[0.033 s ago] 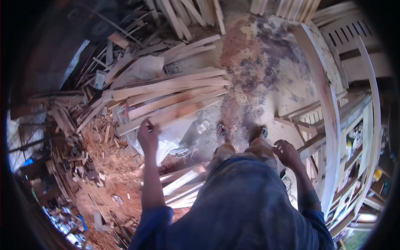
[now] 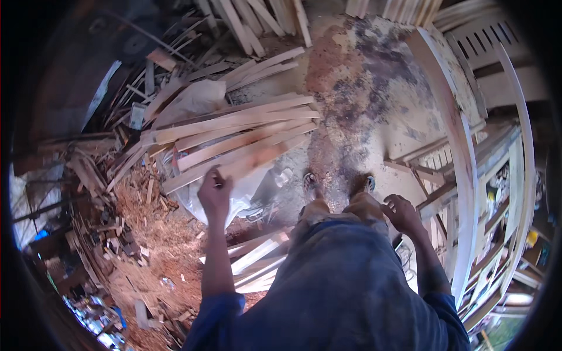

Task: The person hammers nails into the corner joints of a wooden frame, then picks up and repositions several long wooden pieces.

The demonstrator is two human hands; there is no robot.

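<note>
My left hand (image 2: 215, 194) hangs in front of a pile of sawn planks (image 2: 240, 120), its fingers loosely bent with a gap beside the thumb. Nothing shows in it, though part of the fingers is hard to make out. Nearest to it is the lowest plank (image 2: 246, 161), slightly blurred, above a white plastic sheet (image 2: 239, 198). Whether the fingertips touch that plank I cannot tell. Beside my right thigh, my right hand (image 2: 401, 212) holds nothing; its fingers are slightly curled and apart.
Sawdust and wood scraps (image 2: 137, 234) cover the floor at left. More strips (image 2: 260, 263) lie by my left leg. A long upright board (image 2: 459, 140) and a slatted wooden frame (image 2: 497, 205) stand at right. Boards (image 2: 240, 23) lean at the back.
My left hand has shifted slightly to the right. The whole view has moved a little, with the planks slightly further left. My right hand stays about where it was.
</note>
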